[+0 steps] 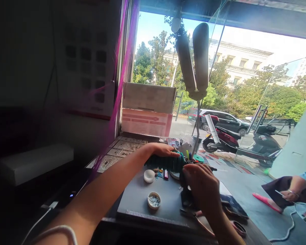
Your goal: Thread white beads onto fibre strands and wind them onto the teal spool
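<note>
My left hand [163, 150] reaches forward over a grey work mat [137, 200] and lies curled on a dark teal bundle of hair [165, 163], its painted nails at the bundle's right end. My right hand [202, 187] is closed with its back to the camera, just right of the bundle, over a dark object that I cannot make out. A small white round pot [149, 176] and a small bowl of beads [154, 200] sit on the mat near my left forearm. Small coloured bits [163, 173] lie below the bundle.
A two-armed lamp [195, 61] rises on a stem behind the hands. A cardboard box [148, 109] stands against the window. Purple hair strands [122, 68] hang at left. Pliers [193, 214] lie near the desk edge. Another person's hand [288, 194] is at far right.
</note>
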`<state>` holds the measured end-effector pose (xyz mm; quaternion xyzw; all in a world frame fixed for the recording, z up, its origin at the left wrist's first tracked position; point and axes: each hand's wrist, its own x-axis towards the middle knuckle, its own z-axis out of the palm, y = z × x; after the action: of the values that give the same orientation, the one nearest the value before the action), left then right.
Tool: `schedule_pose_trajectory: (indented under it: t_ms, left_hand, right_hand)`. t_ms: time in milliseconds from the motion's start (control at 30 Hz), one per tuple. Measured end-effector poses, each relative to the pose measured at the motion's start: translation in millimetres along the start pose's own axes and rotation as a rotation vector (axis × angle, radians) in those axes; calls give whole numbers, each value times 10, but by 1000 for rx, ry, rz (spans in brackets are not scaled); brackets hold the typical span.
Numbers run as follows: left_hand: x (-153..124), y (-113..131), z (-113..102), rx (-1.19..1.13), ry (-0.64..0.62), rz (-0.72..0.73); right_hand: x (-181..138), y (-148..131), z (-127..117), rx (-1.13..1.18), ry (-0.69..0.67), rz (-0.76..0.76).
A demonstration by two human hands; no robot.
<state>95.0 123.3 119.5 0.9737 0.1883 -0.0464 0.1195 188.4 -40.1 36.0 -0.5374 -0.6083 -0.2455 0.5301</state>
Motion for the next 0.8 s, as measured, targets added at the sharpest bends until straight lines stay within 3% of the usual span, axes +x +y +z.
schedule_pose_trajectory:
  t_ms: [233,367,467,567,800]
  left_hand:
    - [18,-25,8,-39,9,-3]
    - [35,-44,15,-69,0,-6]
    - [47,-63,14,-101,-12,15]
    - [58,-81,13,-137,-10,27]
    - [55,-57,0,-117,-33,-9]
  right_hand:
    - [-139,28,354,-446,-13,-37]
    - [-121,11,384,-443,-71,-59]
    - [-94,-82,397,-249,-105,-29]
    - [-39,-178,423,88,-121,75]
    - [73,-229,396,746,-282,521]
